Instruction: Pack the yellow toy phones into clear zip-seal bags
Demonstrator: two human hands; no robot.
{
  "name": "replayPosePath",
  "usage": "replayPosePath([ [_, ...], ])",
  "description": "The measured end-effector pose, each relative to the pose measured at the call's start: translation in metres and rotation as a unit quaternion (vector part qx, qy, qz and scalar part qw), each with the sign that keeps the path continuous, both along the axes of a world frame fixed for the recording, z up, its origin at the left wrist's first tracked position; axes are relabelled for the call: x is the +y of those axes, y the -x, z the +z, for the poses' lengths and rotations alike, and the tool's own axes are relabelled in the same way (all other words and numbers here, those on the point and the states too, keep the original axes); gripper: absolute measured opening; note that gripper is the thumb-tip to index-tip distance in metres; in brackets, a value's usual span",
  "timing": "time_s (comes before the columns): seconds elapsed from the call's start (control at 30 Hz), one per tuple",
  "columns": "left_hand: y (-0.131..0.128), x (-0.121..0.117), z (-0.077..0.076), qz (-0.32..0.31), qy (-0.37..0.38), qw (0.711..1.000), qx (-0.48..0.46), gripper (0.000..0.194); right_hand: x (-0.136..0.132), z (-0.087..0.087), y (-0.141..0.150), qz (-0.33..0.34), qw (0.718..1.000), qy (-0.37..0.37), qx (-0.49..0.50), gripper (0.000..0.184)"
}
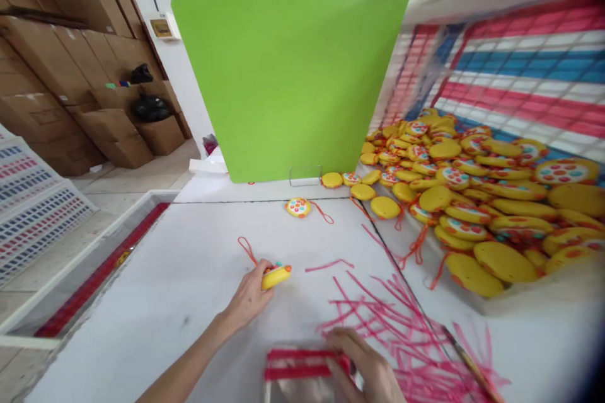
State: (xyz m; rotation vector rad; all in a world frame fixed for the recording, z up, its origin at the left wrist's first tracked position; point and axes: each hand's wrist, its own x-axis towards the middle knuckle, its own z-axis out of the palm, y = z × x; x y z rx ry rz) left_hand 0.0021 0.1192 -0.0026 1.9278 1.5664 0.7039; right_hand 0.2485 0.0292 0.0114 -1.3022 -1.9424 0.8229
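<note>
My left hand [250, 295] is closed around the edge of a small yellow oval toy [276, 277] with an orange tip. Its orange cord loop [246, 249] sticks up behind my fingers. At the bottom, my right hand [366, 365] grips the right end of a clear plastic bag [297, 387] with bright pink strips along its top; whether several bags lie stacked there I cannot tell. Farther up the white table [198, 264] lies another yellow toy [298, 206], with coloured dots face up and its cord loop to the right.
Thin pink strips [378, 308] are scattered right of my hands, beside a slim brown tool [472, 365]. Many yellow toys [454, 201] fill a lined container at the right. A green board [297, 82] stands at the back. Cardboard boxes [51, 63] are stacked beyond the left side.
</note>
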Motion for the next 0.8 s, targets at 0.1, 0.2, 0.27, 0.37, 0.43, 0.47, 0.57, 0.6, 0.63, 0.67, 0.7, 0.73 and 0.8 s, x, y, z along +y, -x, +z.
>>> replayPosePath([
  [0.1, -0.019, -0.040, 0.019, -0.050, 0.016, 0.997, -0.052, 0.036, 0.009, 0.008, 0.013, -0.008, 0.999, -0.027, 0.041, 0.028],
  [0.2, -0.033, -0.073, 0.033, -0.086, 0.056, 0.987, -0.124, 0.037, 0.003, 0.019, 0.019, 0.007, 0.998, -0.004, 0.063, 0.032],
  [0.27, -0.039, -0.093, 0.035, -0.097, 0.084, 0.979, -0.159, 0.035, -0.008, 0.021, 0.020, 0.032, 0.996, 0.008, 0.081, 0.027],
  [0.37, -0.046, -0.121, 0.029, -0.076, 0.111, 0.973, -0.189, 0.038, -0.030, 0.014, 0.020, 0.038, 0.993, 0.032, 0.106, 0.026],
  [0.43, -0.050, -0.136, 0.023, -0.059, 0.124, 0.970, -0.200, 0.039, -0.044, 0.005, 0.019, 0.026, 0.991, 0.063, 0.113, 0.027],
  [0.47, -0.053, -0.141, 0.019, -0.055, 0.128, 0.969, -0.205, 0.038, -0.050, 0.001, 0.018, 0.020, 0.990, 0.077, 0.115, 0.027],
  [0.57, -0.059, -0.153, 0.011, -0.058, 0.129, 0.964, -0.224, 0.037, -0.060, -0.006, 0.015, 0.017, 0.988, 0.098, 0.119, 0.026],
  [0.6, -0.061, -0.155, 0.008, -0.058, 0.125, 0.963, -0.230, 0.036, -0.061, -0.007, 0.014, 0.020, 0.988, 0.097, 0.119, 0.025],
  [0.63, -0.062, -0.158, 0.006, -0.057, 0.121, 0.963, -0.234, 0.035, -0.061, -0.007, 0.013, 0.025, 0.988, 0.096, 0.118, 0.023],
  [0.67, -0.063, -0.160, 0.003, -0.055, 0.117, 0.963, -0.237, 0.034, -0.060, -0.006, 0.013, 0.030, 0.988, 0.094, 0.117, 0.022],
  [0.7, -0.064, -0.162, 0.001, -0.054, 0.112, 0.963, -0.238, 0.032, -0.060, -0.006, 0.012, 0.036, 0.988, 0.093, 0.116, 0.020],
  [0.73, -0.065, -0.164, -0.001, -0.055, 0.105, 0.964, -0.238, 0.030, -0.059, -0.006, 0.011, 0.041, 0.988, 0.090, 0.114, 0.018],
  [0.8, -0.066, -0.168, -0.006, -0.060, 0.087, 0.966, -0.234, 0.029, -0.059, -0.006, 0.009, 0.049, 0.989, 0.087, 0.112, 0.016],
])
